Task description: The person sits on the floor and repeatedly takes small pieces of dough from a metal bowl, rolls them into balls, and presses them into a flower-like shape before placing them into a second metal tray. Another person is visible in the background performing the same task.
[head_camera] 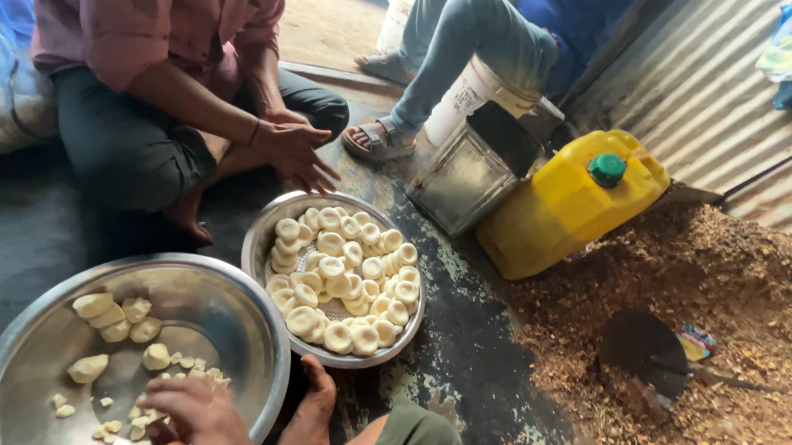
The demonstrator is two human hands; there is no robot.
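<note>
My left hand [196, 414] reaches into a large steel bowl [253, 319] at the lower left, fingers curled and pinching a small pale dough piece among the scraps. Several larger dough lumps [114, 315] lie on the bowl's far side. Beside it, a smaller steel basin [262, 233] is heaped with round, dimpled dough pieces [342, 279]. My bare foot [313, 408] and olive-clad knee [414, 444] rest just below that basin. My right hand is out of sight.
A seated person in a pink shirt holds both hands [295, 148] together above the basin. Another person in jeans and sandals [378, 141] sits behind. A yellow jerrycan [566, 205], metal tin [463, 176], white bucket [463, 94] and sawdust heap [730, 298] stand right.
</note>
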